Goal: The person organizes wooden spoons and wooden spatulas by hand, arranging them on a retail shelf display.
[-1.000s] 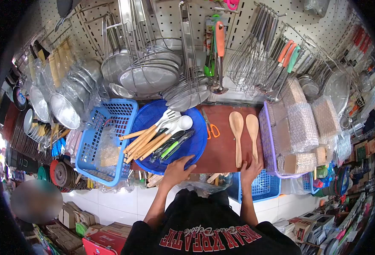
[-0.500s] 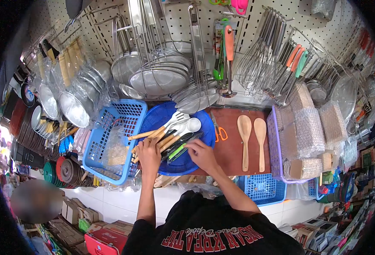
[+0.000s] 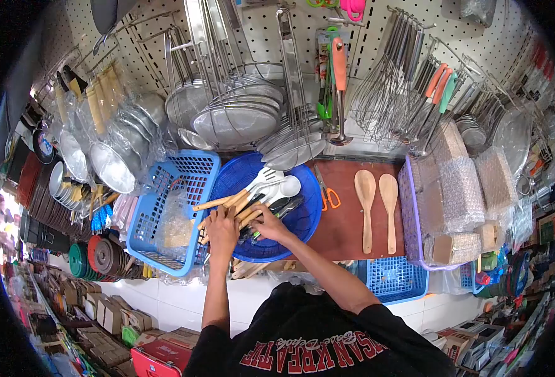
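A blue plastic basin-like basket holds several kitchen utensils: a white slotted spatula, a white ladle and others with wooden handles, plus dark utensils in plastic. At the basket's left side my left hand is closed around the bundle of wooden handles. My right hand reaches in over the middle of the basket, its fingers curled at the handle ends beside my left hand. Whatever lies beneath those fingers is hidden.
A light-blue basket with plastic wrap stands on the left. To the right lie orange-handled scissors, two wooden spoons and a purple basket of bubble-wrapped boxes. Strainers and whisks hang from the pegboard.
My right hand has moved left and slightly down, from the green-handled item to the wooden handles beside my left hand. My left hand stays on the handles.
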